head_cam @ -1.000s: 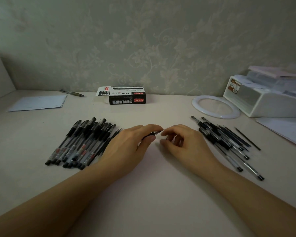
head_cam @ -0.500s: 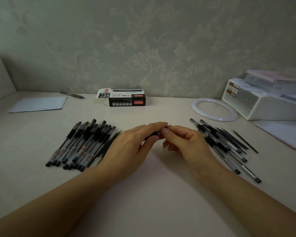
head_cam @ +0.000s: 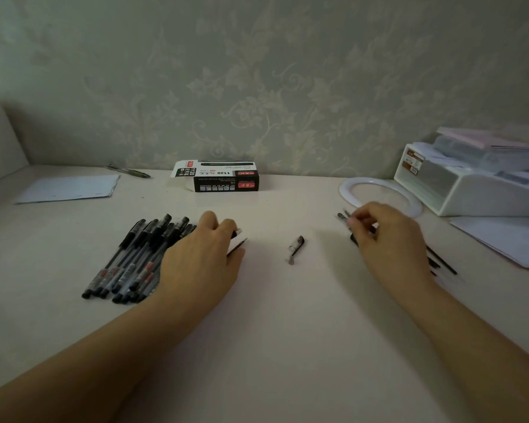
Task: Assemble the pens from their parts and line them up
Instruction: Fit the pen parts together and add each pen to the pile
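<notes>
The left hand (head_cam: 200, 261) lies palm-down on the pale table (head_cam: 272, 346), its knuckles toward the camera, with the fingers curled round a thin black pen part (head_cam: 238, 245) whose pointed end juts out to the right past the fingertips. How much of that part the palm hides cannot be told. Just left of this hand, partly under its edge, sits a row of finished black-capped pens (head_cam: 135, 257), laid side by side and slanting from near-left to far-right.

A loose pen cap (head_cam: 297, 247) with a clear clip lies alone on the table between the two hands, touching neither.

The right hand (head_cam: 388, 239) is over the heap of unassembled pen parts (head_cam: 440, 264) on the right. Its fingers are bent and drawn together, the thumb and forefinger seemingly pinching the dark end of one of those parts (head_cam: 344, 216) at the heap's far-left tip; the motion blur there makes the grip hard to confirm.

Farther back stands a black and white pen box (head_cam: 223, 180) against the wall, with a sheet of paper (head_cam: 71, 188) and a single pen (head_cam: 129, 171) to its left, and a white ring (head_cam: 353, 190) and a white tray of papers (head_cam: 483, 187) to its right.
</notes>
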Available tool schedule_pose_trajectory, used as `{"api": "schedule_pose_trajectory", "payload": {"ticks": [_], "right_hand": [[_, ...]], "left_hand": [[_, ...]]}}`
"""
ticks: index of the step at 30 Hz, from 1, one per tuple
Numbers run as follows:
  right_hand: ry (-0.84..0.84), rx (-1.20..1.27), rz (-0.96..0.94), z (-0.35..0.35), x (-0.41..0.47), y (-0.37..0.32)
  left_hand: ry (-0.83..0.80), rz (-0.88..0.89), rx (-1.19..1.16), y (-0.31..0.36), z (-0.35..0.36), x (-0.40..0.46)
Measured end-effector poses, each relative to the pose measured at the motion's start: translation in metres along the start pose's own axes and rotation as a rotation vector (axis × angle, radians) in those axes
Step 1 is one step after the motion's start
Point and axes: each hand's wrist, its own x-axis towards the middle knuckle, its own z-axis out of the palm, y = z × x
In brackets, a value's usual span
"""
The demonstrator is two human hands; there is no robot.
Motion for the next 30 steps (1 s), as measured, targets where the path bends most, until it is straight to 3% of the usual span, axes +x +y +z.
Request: {"api": "schedule_pose_trajectory", "payload": {"ticks": [3, 8, 21, 26, 28, 30], "right_hand": [[-0.132, -0.190, 0.003, 0.005, -0.004, 0.004], [-0.204, -0.246, 0.014, 0.009, -0.005, 0.000], [-0.163, -0.256, -0.047, 0.006, -0.006, -0.009], [-0.032, -0.042, -0.151, 0.009, -0.010, -0.019], [-0.011, 0.114, -0.195, 0.010, -0.013, -0.029], [-0.098, 0.340, -0.144, 0.012, -0.018, -0.040]], "left_hand": [[-0.029, -0.057, 0.067, -0.004, 0.000, 0.001], [-0.057, -0.101, 0.112, -0.004, -0.001, 0.002], [-0.108, -0.064, 0.190, -0.005, 0.005, 0.005], [-0.054, -0.029, 0.312, -0.001, 0.001, 0.004], [0.076, 0.025, 0.214, 0.006, -0.006, 0.006], [0.206, 0.125, 0.005, 0.016, -0.014, 0.006]]}}
